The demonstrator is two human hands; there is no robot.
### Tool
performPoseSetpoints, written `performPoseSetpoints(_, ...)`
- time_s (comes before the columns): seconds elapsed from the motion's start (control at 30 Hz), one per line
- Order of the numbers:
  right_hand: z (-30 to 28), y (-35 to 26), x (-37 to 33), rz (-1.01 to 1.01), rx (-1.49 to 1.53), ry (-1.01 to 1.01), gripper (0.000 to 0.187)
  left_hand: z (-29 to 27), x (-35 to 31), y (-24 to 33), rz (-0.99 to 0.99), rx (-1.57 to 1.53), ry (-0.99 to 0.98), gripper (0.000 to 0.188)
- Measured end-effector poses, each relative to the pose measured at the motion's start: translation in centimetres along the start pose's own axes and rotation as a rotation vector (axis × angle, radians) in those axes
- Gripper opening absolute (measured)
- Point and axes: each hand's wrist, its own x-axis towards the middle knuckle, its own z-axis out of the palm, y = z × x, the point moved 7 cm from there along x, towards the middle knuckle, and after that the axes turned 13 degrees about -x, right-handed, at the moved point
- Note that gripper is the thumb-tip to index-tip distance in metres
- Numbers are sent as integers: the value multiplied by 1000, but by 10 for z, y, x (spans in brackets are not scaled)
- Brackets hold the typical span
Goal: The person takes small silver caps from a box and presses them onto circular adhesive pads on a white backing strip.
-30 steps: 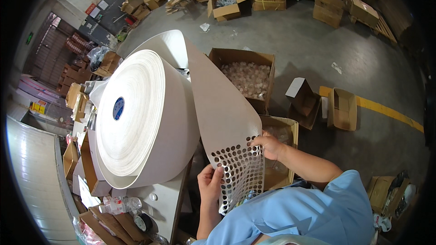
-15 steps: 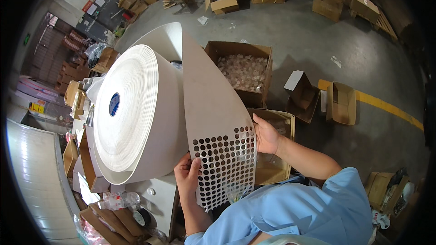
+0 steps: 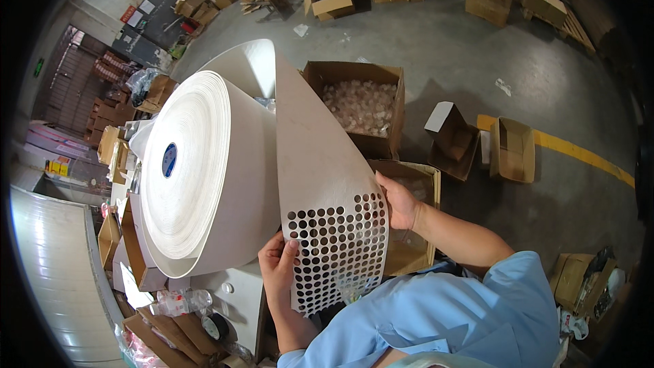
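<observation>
A large roll of white sheet material [image 3: 253, 177] stands on its side at the left, with a blue label at its core. From its top a loose strip [image 3: 303, 136] curves down toward me; rows of round holes are punched through its lower end. My left hand [image 3: 278, 259] pinches the strip's left edge beside the holes, thumb on top. On the opposite edge, my right hand [image 3: 400, 201] grips the strip with the thumb up; its other fingers are partly hidden behind the sheet. The perforated end hangs in front of my blue shirt.
Behind the strip stands a cardboard box [image 3: 398, 105] full of small clear round pieces. Another open carton [image 3: 436, 197] is under my right arm. Two small boxes [image 3: 514, 150] lie by a yellow floor line. Plastic bottles [image 3: 180, 302] and tape [image 3: 214, 327] sit at lower left.
The perforated end of the strip has bowed and widened slightly toward the right, with both hands still on its edges. The whole view has shifted a little.
</observation>
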Motion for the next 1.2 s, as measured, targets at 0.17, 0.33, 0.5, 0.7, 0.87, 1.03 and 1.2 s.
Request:
performPoseSetpoints(0.17, -10, 7, 1, 46, -100, -13, 49, 3, -2, 6, 2, 10, 7, 23)
performPoseSetpoints(0.33, -14, 6, -3, 68, -93, 23, 54, 0, 1, 7, 8, 63, 13, 23)
performPoseSetpoints(0.5, 0, -1, -6, 47, -86, 66, 53, -4, 0, 9, 11, 75, 17, 24)
performPoseSetpoints(0.7, -41, 7, -3, 92, -41, 331, 35, -3, 3, 18, 32, 133, 26, 24)
performPoseSetpoints(0.87, -53, -18, -24, 47, 75, 368, 35, -64, 13, 8, 51, 440, 125, 25)
performPoseSetpoints(1.03, -54, -52, -45, -153, -35, 391, 29, -10, -9, 50, 531, 1326, 168, 26)
performPoseSetpoints(1.2, -60, -53, -54, -168, -27, 422, 26, 117, -9, 19, 548, 758, -256, 19)
